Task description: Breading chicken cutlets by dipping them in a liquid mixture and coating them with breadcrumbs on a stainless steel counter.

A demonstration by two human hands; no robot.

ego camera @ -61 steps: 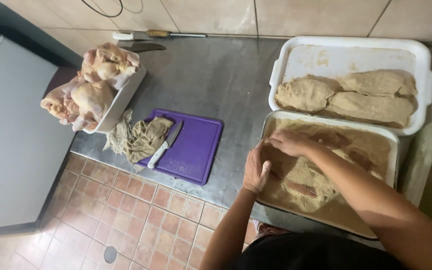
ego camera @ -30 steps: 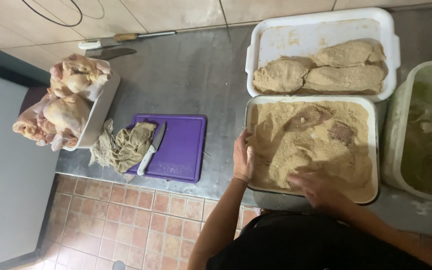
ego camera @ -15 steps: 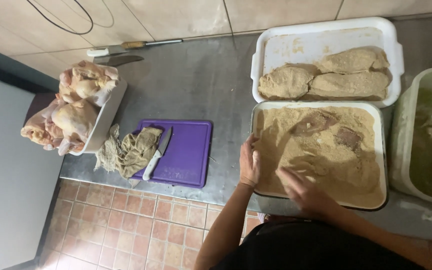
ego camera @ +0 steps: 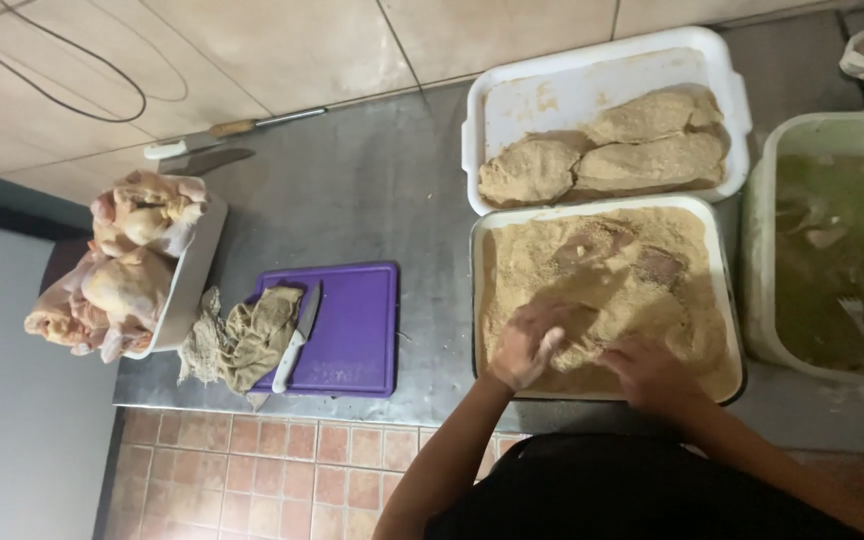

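Observation:
Both of my hands are in a white tray (ego camera: 474, 300) filled with tan breadcrumbs. My left hand (ego camera: 532, 342) is curled near the tray's front left, pushing crumbs; whether it holds anything I cannot tell. My right hand (ego camera: 647, 370) lies palm down on the crumbs at the front middle. A crumb-covered piece of meat (ego camera: 617, 262) lies half buried further back in the tray. Behind it, a second white tray (ego camera: 512, 100) holds several breaded pieces (ego camera: 607, 150).
A purple cutting board (ego camera: 357, 330) with a white-handled knife (ego camera: 297, 340) and a crumpled cloth (ego camera: 242, 335) lies to the left. A tray of raw whole chickens (ego camera: 127, 270) sits at far left. A tub of greenish liquid (ego camera: 837, 250) stands right. Another knife (ego camera: 202, 155) lies by the wall.
My left hand has left the tray's left rim and gone into the crumbs. My right hand has shifted to the front middle of the tray. More crumbs now cover the meat.

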